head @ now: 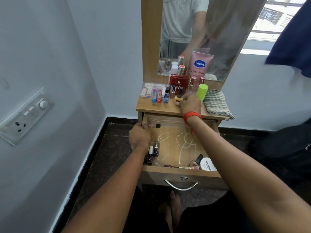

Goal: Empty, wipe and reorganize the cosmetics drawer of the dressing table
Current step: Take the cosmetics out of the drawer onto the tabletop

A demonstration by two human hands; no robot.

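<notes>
Wooden drawer (152,176) open, left hand (139,137) pinching slim tube (154,126), right hand (190,104) gripping yellow bottle (178,98).

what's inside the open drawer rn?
Left side: small dark bottles. Back left: a slim tube in the left hand. Front right: black-capped nail polish, white jar, thin stick. The drawer front wall and the right forearm hide parts of the floor.

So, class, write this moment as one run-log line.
stage: emptying drawer | left hand: grips black-capped tube in drawer | right hand: pinches yellow nail polish bottle on tabletop | drawer: several items inside
</notes>
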